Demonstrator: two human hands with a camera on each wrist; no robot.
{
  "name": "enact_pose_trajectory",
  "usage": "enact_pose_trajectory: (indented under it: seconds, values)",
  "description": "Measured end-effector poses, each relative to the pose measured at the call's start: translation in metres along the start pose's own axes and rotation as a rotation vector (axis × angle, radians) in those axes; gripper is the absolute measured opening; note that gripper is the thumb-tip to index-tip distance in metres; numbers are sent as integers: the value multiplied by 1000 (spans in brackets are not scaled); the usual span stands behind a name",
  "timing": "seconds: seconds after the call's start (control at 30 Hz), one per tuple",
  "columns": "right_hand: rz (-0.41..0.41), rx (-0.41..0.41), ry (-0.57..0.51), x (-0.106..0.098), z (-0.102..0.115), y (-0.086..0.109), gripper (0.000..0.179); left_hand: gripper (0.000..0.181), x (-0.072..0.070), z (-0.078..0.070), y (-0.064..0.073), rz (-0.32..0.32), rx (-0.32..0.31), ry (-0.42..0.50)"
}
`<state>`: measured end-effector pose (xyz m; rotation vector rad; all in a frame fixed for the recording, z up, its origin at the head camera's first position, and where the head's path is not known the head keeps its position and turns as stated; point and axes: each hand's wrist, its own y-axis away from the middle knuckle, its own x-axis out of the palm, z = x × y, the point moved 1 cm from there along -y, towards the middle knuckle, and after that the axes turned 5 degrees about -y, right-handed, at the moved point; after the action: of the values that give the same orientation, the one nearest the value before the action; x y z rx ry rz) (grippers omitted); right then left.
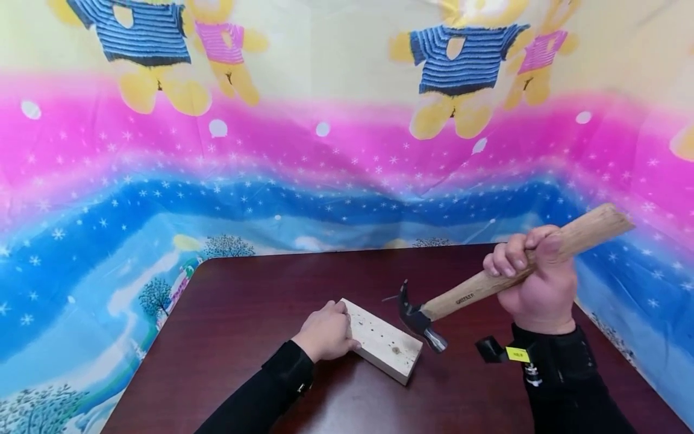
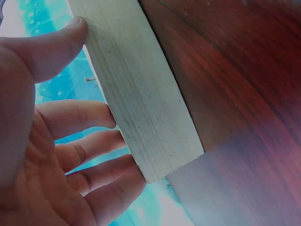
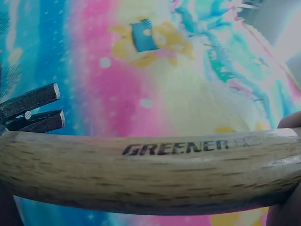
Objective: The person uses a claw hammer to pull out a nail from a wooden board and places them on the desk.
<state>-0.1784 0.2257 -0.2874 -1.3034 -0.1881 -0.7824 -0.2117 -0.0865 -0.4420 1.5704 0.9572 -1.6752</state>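
In the head view, my left hand (image 1: 327, 331) grips the left end of a pale wooden block (image 1: 385, 342) lying on the table, thumb by the near edge. Dark holes dot its top. The left wrist view has a small nail (image 2: 89, 80) standing out from the block's edge, between thumb and fingers. My right hand (image 1: 542, 286) holds a claw hammer (image 1: 461, 297) by its wooden handle, head down at the block's right. A thin nail (image 1: 389, 298) sticks out leftward from the claw; in the right wrist view its head (image 3: 27, 115) shows between the two prongs.
A dark red-brown table (image 1: 244, 307) lies under the block. Behind and at both sides hangs a colourful printed cloth (image 1: 325, 157) with bears and snowflakes. A black strap with a yellow tag (image 1: 517, 354) hangs at the right wrist.
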Motion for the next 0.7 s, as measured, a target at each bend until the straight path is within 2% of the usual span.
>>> enact_pose_trajectory:
  seconds: [0.13,0.23,0.33,0.43,0.6,0.7]
  values:
    - [-19,-36,-55,12,6,-1,33,40,2,3,4,-10,17,31]
    - [-3,-61,-85,21,10,-2,34,41,1,6,6,-9,39,43]
    - [18,-72,-115,30,15,-3,33,32,-2,7,10,4,75,38]
    - [34,-72,-131,36,18,-4,33,21,-7,7,14,18,96,58]
    - [61,-66,-111,44,18,-5,33,36,-19,8,20,39,86,123]
    - [76,-72,-89,47,17,-4,34,17,-30,9,19,43,102,141]
